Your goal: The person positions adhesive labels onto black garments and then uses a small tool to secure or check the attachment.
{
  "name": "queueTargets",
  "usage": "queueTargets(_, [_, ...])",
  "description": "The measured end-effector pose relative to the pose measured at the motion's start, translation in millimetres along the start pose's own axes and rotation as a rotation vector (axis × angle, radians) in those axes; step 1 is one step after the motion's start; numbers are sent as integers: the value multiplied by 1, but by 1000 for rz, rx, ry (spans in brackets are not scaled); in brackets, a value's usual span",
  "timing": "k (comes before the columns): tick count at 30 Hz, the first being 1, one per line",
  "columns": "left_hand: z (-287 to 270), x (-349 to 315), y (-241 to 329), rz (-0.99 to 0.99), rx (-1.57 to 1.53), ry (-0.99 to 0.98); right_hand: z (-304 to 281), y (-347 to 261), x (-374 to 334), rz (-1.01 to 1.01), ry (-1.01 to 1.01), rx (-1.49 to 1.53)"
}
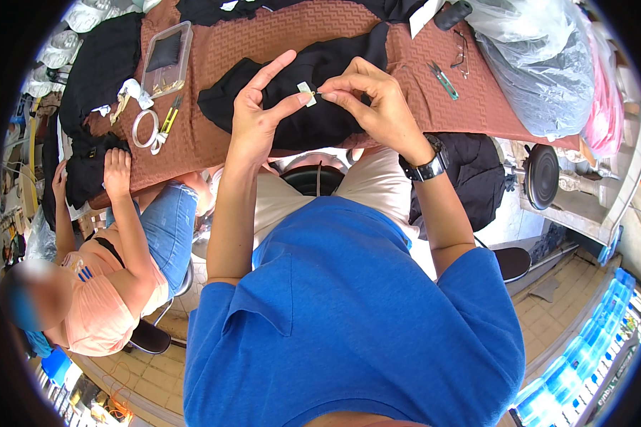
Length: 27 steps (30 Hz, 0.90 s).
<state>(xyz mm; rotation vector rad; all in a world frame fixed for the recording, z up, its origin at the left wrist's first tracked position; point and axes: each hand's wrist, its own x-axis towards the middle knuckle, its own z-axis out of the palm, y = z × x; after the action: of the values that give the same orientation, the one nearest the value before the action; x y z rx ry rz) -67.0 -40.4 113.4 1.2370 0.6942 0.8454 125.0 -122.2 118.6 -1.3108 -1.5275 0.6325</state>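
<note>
The person's two hands are raised close together above a table covered in reddish-brown patterned cloth (417, 89). A small, pale, flat rectangular tag (303, 87) lies between them, over a piece of plain black fabric (345, 53) spread on the tabletop.

The left hand (253, 121) has its thumb tip on the tag; its index finger stands raised, well away from the thumb. Whether another finger presses the tag from behind cannot be determined. The right hand (383, 107) has thumb and index finger pinched together on a thin, tiny item (319, 92) at the tag's right edge, too small to identify. A black wristwatch (429, 169) is worn on the right wrist.

Left of the hands, the table bears a clear rectangular plastic box (188, 60) containing a black square pad (165, 51). Near it are a white ring-shaped roll (136, 129) and a slim yellow-and-black tool (169, 119). To the right lie green-handled snips (444, 80), with a dark cylindrical spool (452, 14) farther back and a large translucent plastic bag (538, 67) at the table's right end.

At the left, a co-worker in a peach top (110, 313) rests one hand (117, 169) at a separate black garment (85, 171).
</note>
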Motion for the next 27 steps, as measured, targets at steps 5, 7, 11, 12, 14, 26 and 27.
queueTargets(5, [0,0,2,-43,-29,-20,3,5,0,26,7,78])
queueTargets(7, [1,0,3,-52,-37,-23,4,6,0,63,10,106])
queueTargets(11, [1,1,1,-48,-27,-6,10,9,0,128,81,195])
queueTargets(12, [1,2,0,-46,-25,1,13,11,0,127,117,227])
queueTargets(14, [3,3,-3,30,105,59,16,5,-2,258,210,221])
queueTargets(26, [13,2,-12,189,330,132,27,-3,0,-148,207,-184])
queueTargets(27, [13,3,-13,207,346,129,25,-4,6,-210,246,-188])
